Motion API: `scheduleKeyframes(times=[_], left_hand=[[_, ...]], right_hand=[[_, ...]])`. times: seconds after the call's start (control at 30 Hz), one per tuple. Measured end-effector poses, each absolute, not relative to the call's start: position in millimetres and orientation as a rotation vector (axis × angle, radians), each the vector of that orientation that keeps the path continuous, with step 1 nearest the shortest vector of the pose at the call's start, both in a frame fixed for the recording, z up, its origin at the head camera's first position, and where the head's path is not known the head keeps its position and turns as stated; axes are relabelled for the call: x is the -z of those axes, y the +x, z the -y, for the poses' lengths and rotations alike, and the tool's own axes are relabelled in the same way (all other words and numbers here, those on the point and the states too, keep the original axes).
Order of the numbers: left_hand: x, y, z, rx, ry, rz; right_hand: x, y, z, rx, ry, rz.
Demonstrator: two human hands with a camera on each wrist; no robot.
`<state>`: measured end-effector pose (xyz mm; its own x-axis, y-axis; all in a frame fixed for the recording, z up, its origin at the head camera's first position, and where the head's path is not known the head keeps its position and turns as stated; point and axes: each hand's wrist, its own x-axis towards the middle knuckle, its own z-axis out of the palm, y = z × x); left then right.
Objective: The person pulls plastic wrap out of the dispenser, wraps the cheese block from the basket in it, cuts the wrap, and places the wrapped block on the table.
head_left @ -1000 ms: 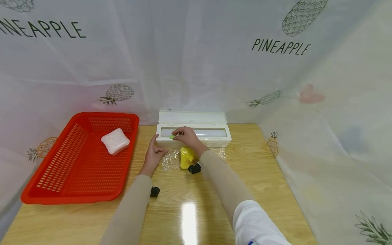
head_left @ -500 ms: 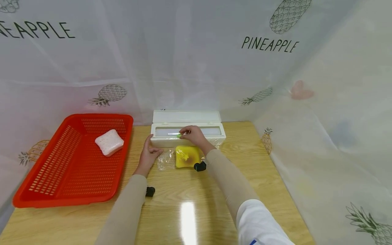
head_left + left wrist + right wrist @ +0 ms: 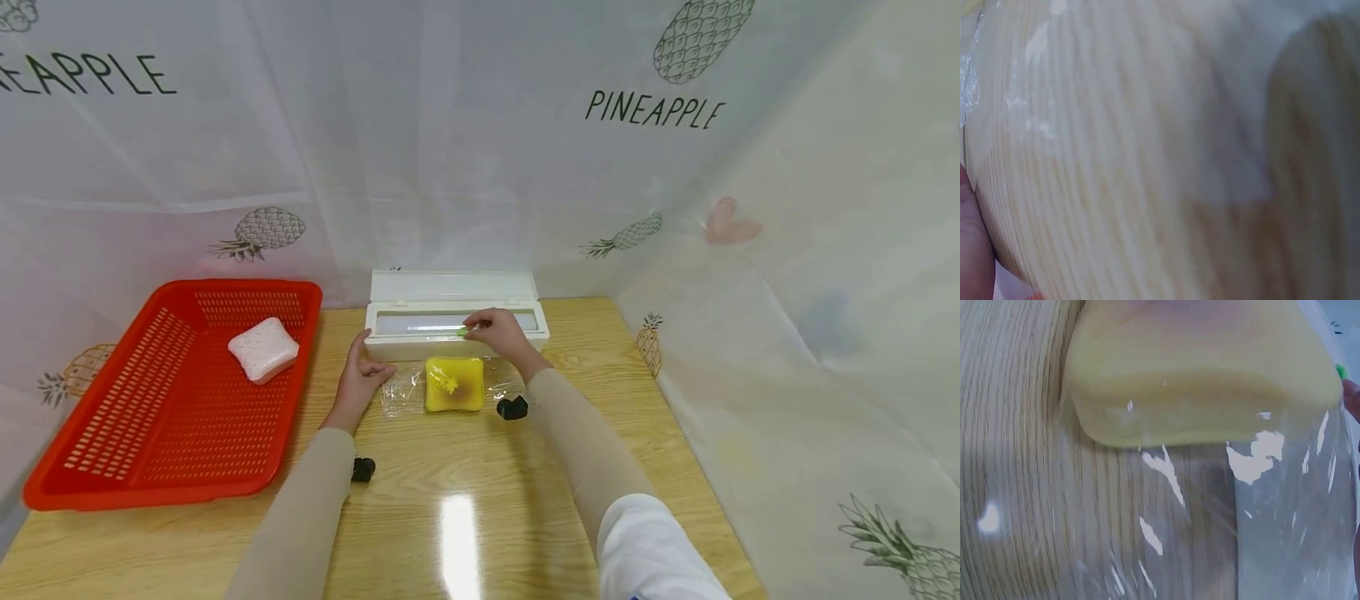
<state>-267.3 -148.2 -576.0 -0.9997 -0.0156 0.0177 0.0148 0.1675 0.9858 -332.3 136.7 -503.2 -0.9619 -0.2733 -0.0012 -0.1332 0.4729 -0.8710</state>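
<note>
A white cling film dispenser [image 3: 420,347] stands near the wall with its lid [image 3: 453,286] raised. My right hand [image 3: 501,333] pinches the small green slide cutter [image 3: 461,332] on the dispenser's front edge, right of its middle. At the dispenser's left end my left hand [image 3: 358,380] touches the box with an extended finger, its thumb beside the film. Clear cling film [image 3: 405,390] runs from the dispenser toward me over a yellow bread-slice-shaped block [image 3: 455,384] with a brownish patch. The right wrist view shows the yellow block [image 3: 1197,381] close up beneath shiny film.
On the left stands a red plastic basket [image 3: 217,479] holding a white, speckled, bread-slice-shaped block [image 3: 263,350]. A curtain printed with pineapples [image 3: 480,167] hangs behind the wooden table [image 3: 405,517].
My right hand has slid the green cutter rightward along the dispenser, uncovering the yellow block to view. The left hand keeps its place at the box's left end. The head view has shifted slightly.
</note>
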Motion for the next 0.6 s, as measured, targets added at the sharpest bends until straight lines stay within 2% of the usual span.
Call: scheduleKeyframes(times=[0.6], left_hand=[[576.4,-265.4,148.3,2.001,-0.102,2.301]], right_hand=[[500.3,-331.6,-204.0,1.331,-0.31,-2.74]])
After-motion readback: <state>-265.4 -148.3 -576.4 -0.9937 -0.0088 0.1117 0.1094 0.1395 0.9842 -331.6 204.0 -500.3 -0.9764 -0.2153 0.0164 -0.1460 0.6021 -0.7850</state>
